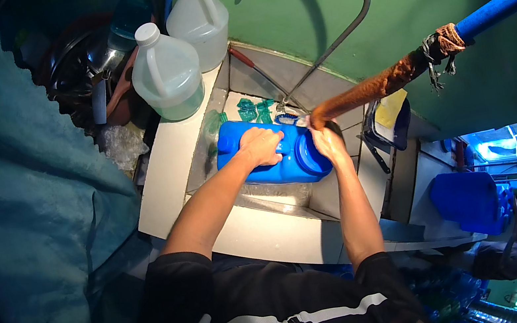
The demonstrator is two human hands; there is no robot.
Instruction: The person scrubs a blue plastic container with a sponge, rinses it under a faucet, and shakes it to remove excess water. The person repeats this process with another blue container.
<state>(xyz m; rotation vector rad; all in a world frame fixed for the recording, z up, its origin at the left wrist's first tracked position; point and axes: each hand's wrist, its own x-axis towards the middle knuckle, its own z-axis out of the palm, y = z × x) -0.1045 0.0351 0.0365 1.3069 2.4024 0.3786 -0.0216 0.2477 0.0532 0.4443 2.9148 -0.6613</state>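
Observation:
A blue plastic water container [267,172] lies in the tiled sink, its wide round end [312,153] towards the right and a small cap [227,143] at the left. My left hand [259,146] grips it by the handle on its upper side. At the round end is my right hand [330,143], against the lower tip of a brown, rusty-looking pipe [372,86]; its fingers are largely hidden, so what it holds is unclear. Behind the container lie crumpled green plastic pieces [253,110] and a blue-and-white brush [286,118].
Two translucent jugs [168,74] stand on the left ledge. A bent metal tube [361,10] rises by the green wall, near a red-handled tool [243,57]. Right of the sink are a knife [377,156] and a dark tub with a yellow sponge [391,109]. Another person [498,258] is far right.

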